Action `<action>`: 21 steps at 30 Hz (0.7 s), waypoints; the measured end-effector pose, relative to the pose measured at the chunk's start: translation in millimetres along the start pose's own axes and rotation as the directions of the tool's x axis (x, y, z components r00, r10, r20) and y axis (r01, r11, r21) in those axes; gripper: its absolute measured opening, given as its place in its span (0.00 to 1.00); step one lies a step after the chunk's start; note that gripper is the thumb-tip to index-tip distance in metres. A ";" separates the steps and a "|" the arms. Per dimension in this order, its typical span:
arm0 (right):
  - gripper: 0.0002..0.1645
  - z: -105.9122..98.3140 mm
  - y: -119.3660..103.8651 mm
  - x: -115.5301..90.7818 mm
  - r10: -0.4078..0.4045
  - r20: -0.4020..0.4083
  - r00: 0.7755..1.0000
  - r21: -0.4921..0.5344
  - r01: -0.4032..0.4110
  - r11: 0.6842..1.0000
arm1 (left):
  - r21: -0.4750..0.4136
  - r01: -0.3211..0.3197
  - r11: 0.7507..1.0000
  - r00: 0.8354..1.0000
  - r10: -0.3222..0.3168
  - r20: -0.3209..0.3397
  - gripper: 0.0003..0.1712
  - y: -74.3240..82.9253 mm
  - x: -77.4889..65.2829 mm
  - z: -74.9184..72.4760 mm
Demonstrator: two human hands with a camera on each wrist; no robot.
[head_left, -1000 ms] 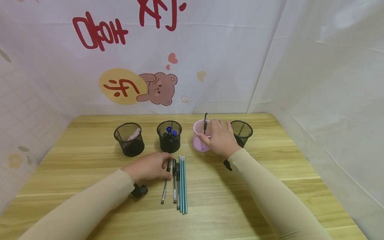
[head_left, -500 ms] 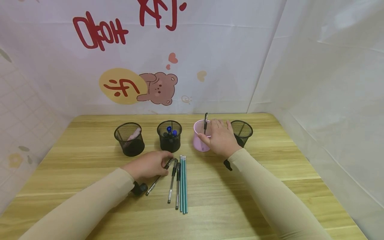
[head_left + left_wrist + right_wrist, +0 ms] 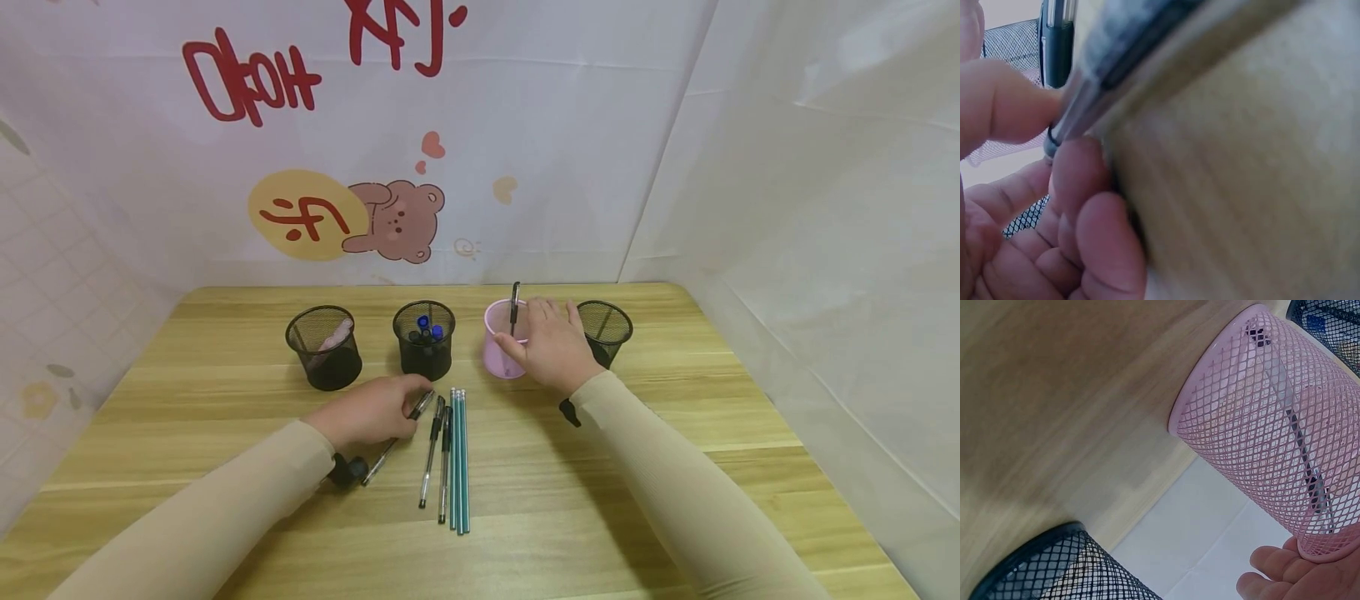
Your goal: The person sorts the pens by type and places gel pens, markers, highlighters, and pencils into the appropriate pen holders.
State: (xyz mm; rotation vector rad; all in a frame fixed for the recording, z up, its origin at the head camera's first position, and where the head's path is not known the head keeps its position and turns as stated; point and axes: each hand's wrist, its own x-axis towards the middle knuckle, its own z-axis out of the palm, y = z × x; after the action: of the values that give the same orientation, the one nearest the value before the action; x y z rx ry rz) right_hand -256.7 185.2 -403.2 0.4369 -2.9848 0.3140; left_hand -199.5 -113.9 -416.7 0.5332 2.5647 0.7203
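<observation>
My left hand point(image 3: 372, 410) pinches a clear gel pen with a black grip point(image 3: 381, 461) between thumb and fingers. The pen lies slanted, its near end toward the left; in the left wrist view the thumb and a fingertip meet on the pen point(image 3: 1079, 106). Just right of it lie two more gel pens point(image 3: 430, 457) and several green pencils point(image 3: 459, 467) side by side. My right hand point(image 3: 557, 346) holds the right side of a pink mesh pen holder point(image 3: 501, 358), thumb in front near the rim. One gel pen point(image 3: 1297, 434) leans inside that holder.
At the back left stands a black mesh holder point(image 3: 333, 371) with a pale pinkish item in it. Beside it another black holder point(image 3: 425, 362) contains blue- and black-capped pens. A third black holder point(image 3: 611, 333) stands partly behind the right hand. A white printed curtain point(image 3: 525, 233) hangs behind the table.
My left hand has drawn the pinched pen away from the row, swinging its near end left. The pen beside it has tilted slightly. The right hand has stayed on the pink holder.
</observation>
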 end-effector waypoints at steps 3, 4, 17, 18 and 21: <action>0.56 0.4 0.3 0.1 0.000 -0.002 1.000 0.001 0.000 1.000 | -0.031 0.006 0.999 1.000 -0.006 -0.012 0.38 0.9 -1.0 -0.3; 0.56 0.5 0.2 0.0 0.001 -0.002 1.000 0.003 -0.001 1.000 | -0.039 0.003 0.999 1.000 -0.004 -0.017 0.38 0.9 -1.3 -0.5; 0.56 -0.7 -0.4 -0.4 0.001 -0.010 1.000 0.017 -0.001 1.000 | -0.111 -0.052 0.992 0.997 0.046 -0.061 0.35 1.9 -1.7 -1.1; 0.55 -0.9 -0.4 -0.5 0.001 -0.011 1.000 0.017 -0.001 1.000 | -0.113 -0.051 0.992 0.997 0.044 -0.062 0.35 2.0 -1.7 -1.2; 0.55 -0.6 -0.2 -0.3 0.002 -0.013 1.000 0.019 -0.002 1.000 | -0.118 -0.044 0.992 0.997 0.036 -0.067 0.34 2.3 -1.3 -0.9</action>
State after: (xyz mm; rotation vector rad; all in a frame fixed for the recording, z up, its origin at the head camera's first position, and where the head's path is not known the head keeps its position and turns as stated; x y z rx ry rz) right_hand -256.3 185.2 -402.7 0.4323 -2.9721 0.3444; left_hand -198.3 -113.1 -414.3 0.5322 2.5557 0.9131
